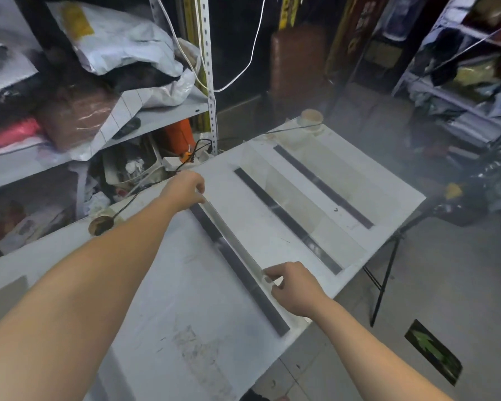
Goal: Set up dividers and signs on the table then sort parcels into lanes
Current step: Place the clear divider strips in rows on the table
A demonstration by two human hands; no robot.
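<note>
Pinching each end, your left hand (185, 188) and right hand (291, 286) steady the clear divider (232, 235). That keeps it upright beside the near black strip (237, 267).

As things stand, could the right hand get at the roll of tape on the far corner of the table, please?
Probably not without first letting go: the right hand is pinching the near end of the clear divider, and the roll of tape sits far across the table, beyond two standing dividers.
</note>
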